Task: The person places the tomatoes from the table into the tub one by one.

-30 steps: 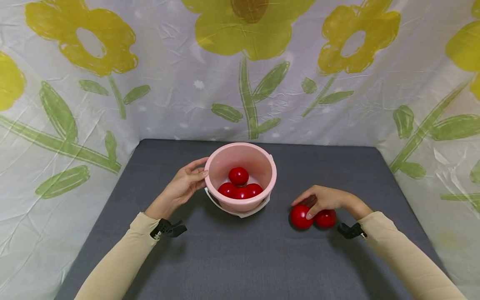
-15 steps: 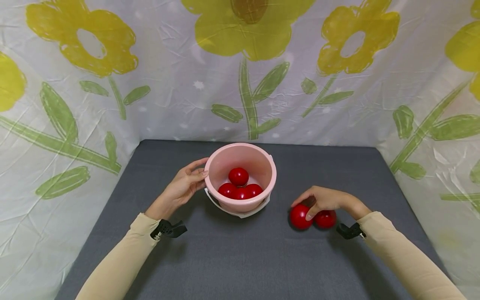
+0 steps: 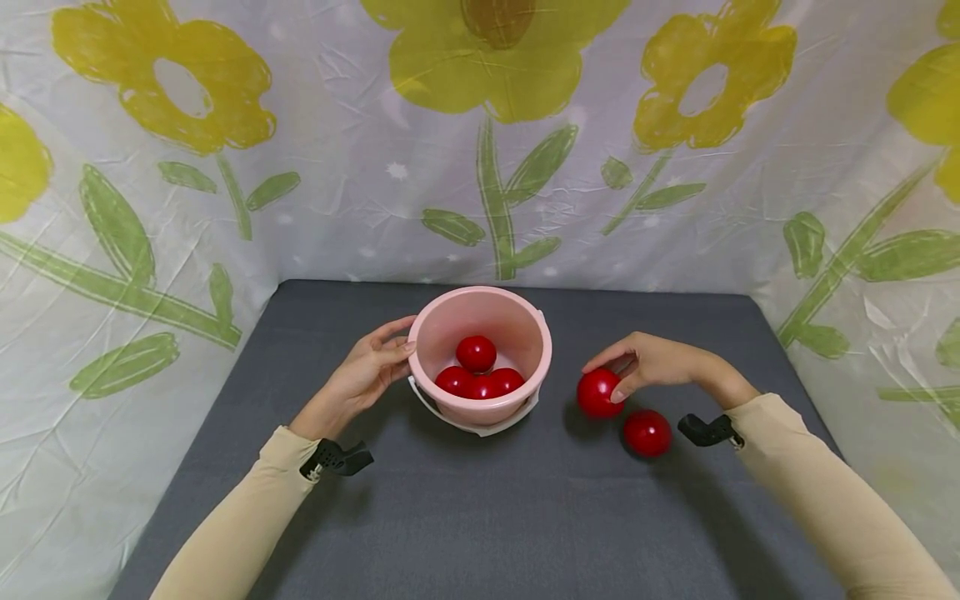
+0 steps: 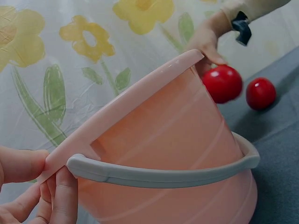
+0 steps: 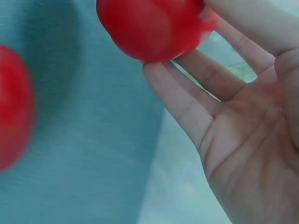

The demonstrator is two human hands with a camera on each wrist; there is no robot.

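Note:
My left hand (image 3: 367, 367) pinches the left rim of a pink bucket (image 3: 480, 410) between thumb and fingers, as the left wrist view shows closely. Several shiny red tomatoes lie inside, one of them (image 3: 476, 354) behind the others. To the right of the bucket, my right hand (image 3: 660, 360) holds a tomato (image 3: 598, 394) by its fingertips, raised over the table with a shadow under it. In the right wrist view this tomato (image 5: 154, 28) looks slightly lobed. A loose tomato (image 3: 647, 434) rests on the table below the right hand.
The bucket's pale handle (image 4: 163, 173) hangs down on its near side. A dark grey cloth (image 3: 480, 517) covers the table. Behind and at both sides hangs a white curtain (image 3: 337, 167) printed with yellow flowers.
My right hand has lifted one tomato off the table, moving it up and away from the other, which stays behind. The left hand and bucket hold still.

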